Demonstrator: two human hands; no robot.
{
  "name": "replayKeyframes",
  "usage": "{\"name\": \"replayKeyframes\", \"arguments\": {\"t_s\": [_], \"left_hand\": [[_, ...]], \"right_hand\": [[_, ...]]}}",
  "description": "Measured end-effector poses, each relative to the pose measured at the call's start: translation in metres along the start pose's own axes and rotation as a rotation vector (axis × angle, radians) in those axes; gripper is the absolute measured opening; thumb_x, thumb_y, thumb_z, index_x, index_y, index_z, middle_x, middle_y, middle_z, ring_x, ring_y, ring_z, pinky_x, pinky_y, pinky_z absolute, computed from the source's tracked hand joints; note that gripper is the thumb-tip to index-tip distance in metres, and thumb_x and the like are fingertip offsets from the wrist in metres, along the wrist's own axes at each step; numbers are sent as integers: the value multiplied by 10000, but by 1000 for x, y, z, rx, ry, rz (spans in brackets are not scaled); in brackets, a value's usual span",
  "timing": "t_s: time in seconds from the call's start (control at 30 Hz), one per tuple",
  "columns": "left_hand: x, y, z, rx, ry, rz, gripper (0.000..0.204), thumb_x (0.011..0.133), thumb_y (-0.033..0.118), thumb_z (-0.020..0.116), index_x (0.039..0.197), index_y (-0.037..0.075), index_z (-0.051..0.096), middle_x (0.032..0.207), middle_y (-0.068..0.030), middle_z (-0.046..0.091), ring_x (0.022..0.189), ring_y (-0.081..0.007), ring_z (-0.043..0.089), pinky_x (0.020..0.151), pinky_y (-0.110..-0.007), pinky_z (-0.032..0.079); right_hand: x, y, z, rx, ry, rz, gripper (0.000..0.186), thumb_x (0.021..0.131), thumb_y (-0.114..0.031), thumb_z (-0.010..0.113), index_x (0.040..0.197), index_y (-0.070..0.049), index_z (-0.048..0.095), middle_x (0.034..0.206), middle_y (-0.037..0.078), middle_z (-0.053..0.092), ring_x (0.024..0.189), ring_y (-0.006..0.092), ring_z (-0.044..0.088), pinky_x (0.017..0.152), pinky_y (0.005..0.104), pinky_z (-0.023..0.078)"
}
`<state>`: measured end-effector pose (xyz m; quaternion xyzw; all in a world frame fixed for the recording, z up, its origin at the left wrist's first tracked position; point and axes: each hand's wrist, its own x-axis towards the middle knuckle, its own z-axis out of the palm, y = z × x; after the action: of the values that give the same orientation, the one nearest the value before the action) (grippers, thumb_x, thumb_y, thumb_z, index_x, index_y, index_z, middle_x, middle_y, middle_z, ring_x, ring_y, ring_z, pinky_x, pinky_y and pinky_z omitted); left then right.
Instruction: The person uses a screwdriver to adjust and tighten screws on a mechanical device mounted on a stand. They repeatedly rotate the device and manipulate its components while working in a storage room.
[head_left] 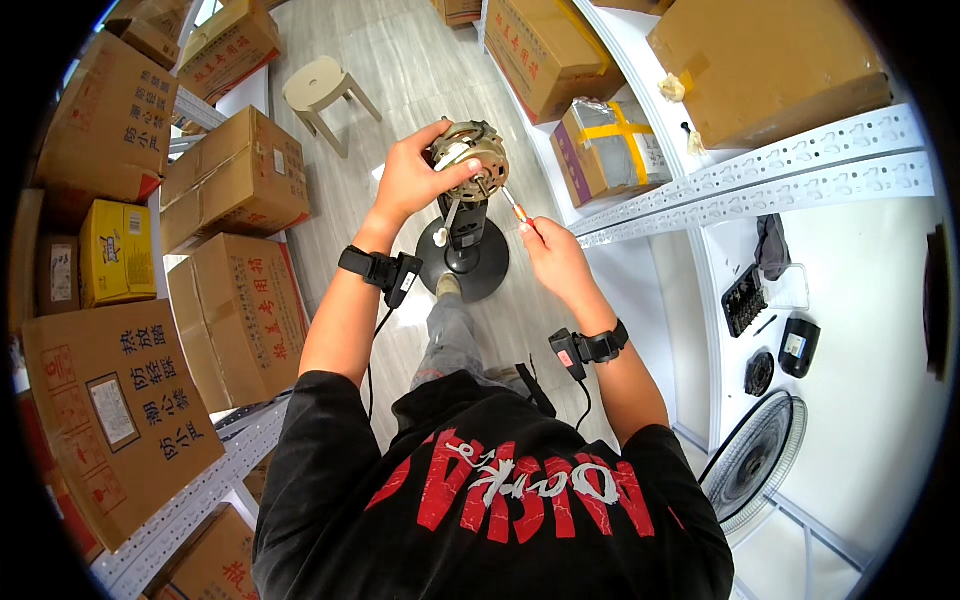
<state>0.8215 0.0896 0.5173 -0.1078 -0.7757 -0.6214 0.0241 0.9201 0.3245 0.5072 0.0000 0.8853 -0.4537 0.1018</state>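
A round metal fan motor (484,150) sits on top of a short black stand (466,228) with a round black base (492,262). My left hand (408,178) is closed around the motor's left side, its thumb lying across the front. In my right hand (556,258) is a screwdriver (519,211) with an orange-red handle, its shaft slanting up to the motor's face. I cannot tell whether the tip sits in a screw. A small white piece (441,236) hangs beside the stand just below the motor.
Shelves with cardboard boxes (240,315) line the left, and a large carton (770,70) sits at upper right. A beige stool (322,88) stands ahead. On the right shelf are a fan grille (757,458), a black bit case (744,300) and a black cylindrical part (798,347).
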Motion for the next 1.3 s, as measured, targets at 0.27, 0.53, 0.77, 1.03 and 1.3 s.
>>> {"name": "replayKeyframes", "arguments": {"t_s": [0.27, 0.53, 0.77, 1.03, 1.3], "left_hand": [[10, 8, -8, -5, -33, -37, 639, 765, 278, 823, 1233, -85, 581, 1049, -113, 687, 958, -149, 642, 845, -299, 524], [18, 0, -11, -53, -30, -71, 619, 765, 276, 824, 1228, -66, 595, 1046, -101, 688, 928, -138, 643, 819, -291, 523], [-6, 13, -1, -34, -40, -14, 763, 698, 390, 855, 1247, -63, 578, 1065, -144, 690, 994, -195, 662, 882, -325, 519], [-82, 1, -8, -171, -6, -40, 427, 919, 173, 613, 1324, 48, 560, 1055, -84, 662, 967, -184, 629, 965, -353, 456], [-125, -18, 16, -369, 177, -1, 477, 914, 57, 606, 1378, 44, 498, 998, -47, 621, 975, -147, 602, 946, -317, 474]], "right_hand": [[13, -5, 3, 10, 15, -28, 363, 978, -317, 543, 833, 15, 562, 696, 231, 567, 632, 403, 549, 587, 447, 428], [25, -3, 2, 21, -9, -12, 364, 973, -319, 545, 850, 23, 577, 701, 226, 568, 630, 396, 549, 607, 441, 442], [15, 22, 1, 93, -87, 36, 352, 980, -309, 533, 847, 14, 574, 698, 170, 588, 639, 307, 575, 611, 407, 445], [-14, 17, 1, 287, -32, 139, 307, 1016, -262, 509, 797, -50, 542, 662, -43, 471, 582, 62, 408, 542, 240, 350], [-21, 10, -31, 606, -99, 242, 285, 1022, -302, 508, 881, -60, 564, 588, -42, 435, 449, 33, 325, 394, 227, 241]]}}
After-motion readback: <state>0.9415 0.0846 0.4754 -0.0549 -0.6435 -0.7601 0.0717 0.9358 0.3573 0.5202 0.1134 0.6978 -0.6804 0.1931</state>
